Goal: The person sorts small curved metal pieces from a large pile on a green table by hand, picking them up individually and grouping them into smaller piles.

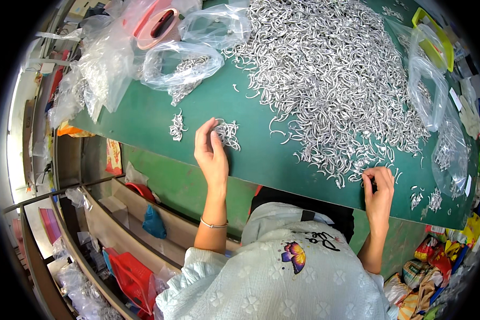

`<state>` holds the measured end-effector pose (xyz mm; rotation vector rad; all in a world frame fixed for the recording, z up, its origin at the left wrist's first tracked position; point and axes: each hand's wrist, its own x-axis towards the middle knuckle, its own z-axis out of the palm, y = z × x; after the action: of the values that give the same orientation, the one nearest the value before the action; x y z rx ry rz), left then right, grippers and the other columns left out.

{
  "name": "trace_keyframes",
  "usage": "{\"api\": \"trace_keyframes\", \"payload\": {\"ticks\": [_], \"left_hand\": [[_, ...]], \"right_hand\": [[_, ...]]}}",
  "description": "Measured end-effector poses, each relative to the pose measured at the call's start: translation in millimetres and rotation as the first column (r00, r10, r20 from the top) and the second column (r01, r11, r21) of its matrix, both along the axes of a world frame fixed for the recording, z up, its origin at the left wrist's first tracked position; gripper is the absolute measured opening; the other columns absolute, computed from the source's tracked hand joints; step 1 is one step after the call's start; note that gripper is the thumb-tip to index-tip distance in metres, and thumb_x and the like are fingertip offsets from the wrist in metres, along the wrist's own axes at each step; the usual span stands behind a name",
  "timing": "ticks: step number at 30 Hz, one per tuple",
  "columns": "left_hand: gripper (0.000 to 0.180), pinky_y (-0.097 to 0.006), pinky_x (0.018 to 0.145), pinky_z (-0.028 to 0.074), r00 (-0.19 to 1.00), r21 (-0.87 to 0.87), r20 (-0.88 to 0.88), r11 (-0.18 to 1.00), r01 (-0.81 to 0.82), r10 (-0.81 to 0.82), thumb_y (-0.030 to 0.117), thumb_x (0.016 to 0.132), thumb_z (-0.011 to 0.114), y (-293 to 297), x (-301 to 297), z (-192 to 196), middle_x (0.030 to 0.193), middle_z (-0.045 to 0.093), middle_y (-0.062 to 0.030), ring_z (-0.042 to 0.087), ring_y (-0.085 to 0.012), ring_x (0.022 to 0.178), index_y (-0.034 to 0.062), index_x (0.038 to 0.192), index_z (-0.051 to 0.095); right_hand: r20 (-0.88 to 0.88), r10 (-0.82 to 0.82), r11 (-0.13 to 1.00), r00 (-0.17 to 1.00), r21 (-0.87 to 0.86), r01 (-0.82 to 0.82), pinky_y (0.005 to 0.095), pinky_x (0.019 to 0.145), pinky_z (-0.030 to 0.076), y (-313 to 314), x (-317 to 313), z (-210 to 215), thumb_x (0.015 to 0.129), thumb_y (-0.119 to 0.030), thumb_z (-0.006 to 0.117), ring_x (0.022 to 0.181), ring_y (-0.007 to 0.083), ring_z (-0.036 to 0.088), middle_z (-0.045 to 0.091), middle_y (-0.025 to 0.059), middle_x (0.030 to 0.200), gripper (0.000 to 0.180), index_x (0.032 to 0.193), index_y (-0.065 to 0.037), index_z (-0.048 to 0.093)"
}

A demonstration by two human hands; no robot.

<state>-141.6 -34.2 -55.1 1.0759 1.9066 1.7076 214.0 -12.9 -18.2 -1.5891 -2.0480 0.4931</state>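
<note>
A large heap of small, curved silvery metal pieces (325,69) covers much of the green table (160,117). At the table's near left, my left hand (212,157) is beside a small pile of the same pieces (229,135), its fingers stretched and the thumb apart. Another little pile (177,127) lies to the left of it. My right hand (379,193) rests at the near edge of the heap, fingers bent down toward the thumb in a pinch. Whatever is between those fingertips is hidden from view.
Clear plastic bags (184,64) holding pieces lie at the back left, near a pink basket (160,31). More bags (448,154) and two small clusters (434,200) are at the right. A yellow-green tray (434,40) stands far right. Shelving (138,224) runs along the lower left.
</note>
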Motion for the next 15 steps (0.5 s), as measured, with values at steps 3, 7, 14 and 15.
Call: {"api": "trace_keyframes", "payload": {"ticks": [3,7,14,15], "left_hand": [[0.031,-0.031,0.095,0.046,0.911,-0.094,-0.400,0.993,0.071,-0.103,-0.002,0.090,0.059,-2,-2,13,0.117,0.061,-0.0141,0.059,-0.0255,0.109,0.0005,0.121,0.060],[0.032,-0.042,0.102,0.039,0.703,-0.305,-0.657,0.948,0.084,-0.274,0.003,0.083,0.069,0,1,20,0.124,0.057,-0.0147,0.055,-0.0333,0.113,0.0023,0.114,0.064],[0.023,-0.051,0.099,0.035,0.768,-0.322,-0.579,0.942,0.094,-0.274,0.007,0.085,0.067,1,-14,16,0.112,0.057,-0.0104,0.053,-0.0304,0.108,0.0055,0.108,0.066],[0.021,-0.049,0.096,0.036,0.726,-0.355,-0.618,0.931,0.084,-0.301,0.006,0.086,0.066,3,-15,19,0.109,0.057,-0.0096,0.053,-0.0296,0.104,0.0055,0.107,0.066]], "right_hand": [[-0.003,0.007,1.000,1.000,0.007,-0.007,0.0355,0.076,0.040,0,0,0,0.081,0.001,0.068,0.082,0.0265,0.055,0.059,0.0078,0.084,0.009,0.085,-0.002,0.061],[-0.024,0.017,1.000,1.000,0.023,-0.017,0.0360,0.077,0.040,0,-2,2,0.082,0.002,0.067,0.082,0.0275,0.055,0.059,0.0091,0.085,0.009,0.086,-0.001,0.060],[-0.020,-0.010,1.000,1.000,-0.008,0.010,0.0367,0.077,0.041,1,-2,0,0.082,0.003,0.066,0.081,0.0283,0.055,0.059,0.0104,0.084,0.009,0.087,-0.001,0.059],[-0.018,-0.010,1.000,1.000,-0.007,0.010,0.0367,0.077,0.041,1,-2,0,0.082,0.003,0.066,0.081,0.0283,0.055,0.059,0.0105,0.084,0.009,0.086,0.000,0.059]]}}
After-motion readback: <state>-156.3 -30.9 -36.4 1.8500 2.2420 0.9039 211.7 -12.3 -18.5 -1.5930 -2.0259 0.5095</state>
